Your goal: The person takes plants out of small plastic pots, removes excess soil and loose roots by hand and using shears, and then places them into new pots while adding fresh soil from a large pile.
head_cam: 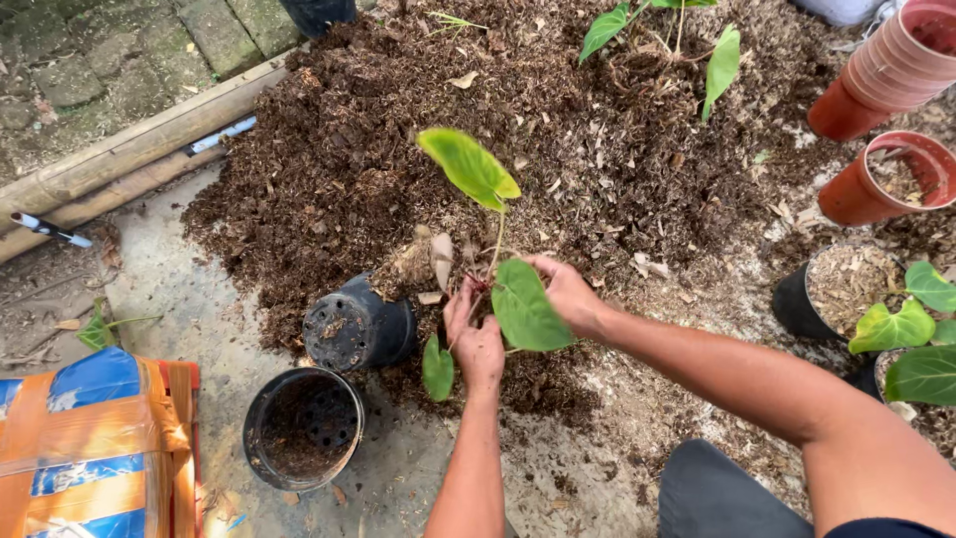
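Seedling [498, 249] btwn both hands, left hand [478, 344] & right hand [568, 289] gripping roots

Only one view is given, taken from a camera worn on the head. It is aimed steeply downward and forward, from close above the left hand [476, 344] and right hand [568, 291]. The soil heap [597, 149] and concrete floor [189, 299] are taken in.

An orange and blue plastic sack [90, 448] (crumpled) lies bottom-left.
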